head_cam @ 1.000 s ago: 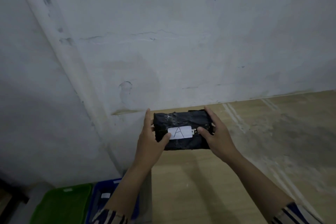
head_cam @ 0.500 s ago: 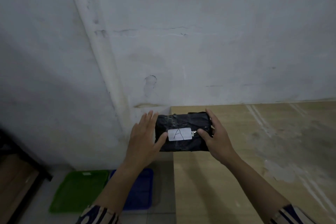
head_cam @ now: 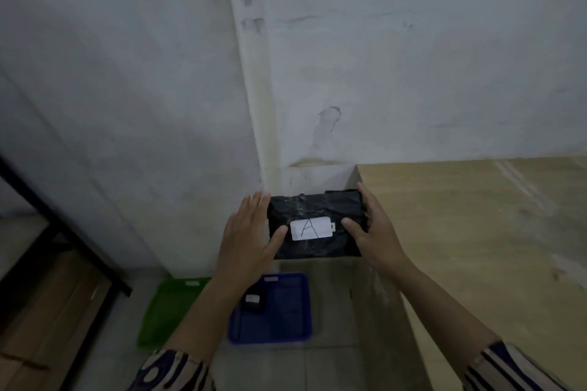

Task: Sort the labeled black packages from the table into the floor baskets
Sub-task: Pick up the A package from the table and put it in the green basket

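Table (head_cam: 495, 232) at 3 o'clock. Green basket (head_cam: 168, 311) and blue basket (head_cam: 286, 324) on the floor at 7 and 6 o'clock, the blue holding a small package (head_cam: 253, 303). Package "A" (head_cam: 314, 224) held off the table's left edge, above the baskets, clamped between left hand (head_cam: 244, 241) and right hand (head_cam: 378, 232).

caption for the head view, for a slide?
Both hands hold black package labeled A above blue basket and green basket.

Stained white wall (head_cam: 413, 57), grey tiled floor (head_cam: 317, 365), dim light.
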The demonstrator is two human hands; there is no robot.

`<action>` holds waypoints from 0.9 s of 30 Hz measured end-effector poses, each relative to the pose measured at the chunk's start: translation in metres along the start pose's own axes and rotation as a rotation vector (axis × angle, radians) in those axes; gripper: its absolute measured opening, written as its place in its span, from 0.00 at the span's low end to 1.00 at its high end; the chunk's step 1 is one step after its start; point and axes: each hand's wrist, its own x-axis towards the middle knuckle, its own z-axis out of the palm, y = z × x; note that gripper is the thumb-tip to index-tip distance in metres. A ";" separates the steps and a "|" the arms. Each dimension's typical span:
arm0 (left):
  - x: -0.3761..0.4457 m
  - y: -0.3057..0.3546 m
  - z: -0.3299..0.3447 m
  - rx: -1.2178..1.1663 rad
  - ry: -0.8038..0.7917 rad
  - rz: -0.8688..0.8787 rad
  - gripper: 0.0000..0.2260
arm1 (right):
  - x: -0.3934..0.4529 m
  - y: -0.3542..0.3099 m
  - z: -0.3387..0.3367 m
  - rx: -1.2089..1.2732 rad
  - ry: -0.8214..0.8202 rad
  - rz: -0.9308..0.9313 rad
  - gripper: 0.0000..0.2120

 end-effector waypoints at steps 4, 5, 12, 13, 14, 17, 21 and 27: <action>-0.007 -0.066 -0.024 0.035 -0.057 0.009 0.28 | -0.006 -0.009 0.074 -0.031 -0.008 0.057 0.30; -0.009 -0.081 -0.028 0.028 -0.070 -0.004 0.28 | -0.006 -0.010 0.090 -0.040 -0.013 0.068 0.29; -0.017 -0.172 -0.037 -0.003 -0.096 -0.071 0.27 | 0.006 0.005 0.183 -0.017 -0.056 0.176 0.30; -0.017 -0.184 -0.035 -0.002 -0.104 -0.084 0.27 | 0.010 0.009 0.193 -0.011 -0.062 0.189 0.30; -0.016 -0.196 -0.033 0.000 -0.113 -0.095 0.27 | 0.015 0.013 0.203 -0.006 -0.066 0.203 0.30; -0.008 -0.228 -0.022 0.002 -0.134 -0.119 0.27 | 0.032 0.029 0.231 0.010 -0.075 0.232 0.29; 0.006 -0.272 -0.001 -0.041 -0.184 -0.190 0.29 | 0.056 0.056 0.271 -0.013 -0.086 0.240 0.29; 0.007 -0.336 0.017 -0.048 -0.268 -0.234 0.29 | 0.079 0.080 0.325 -0.066 -0.110 0.291 0.29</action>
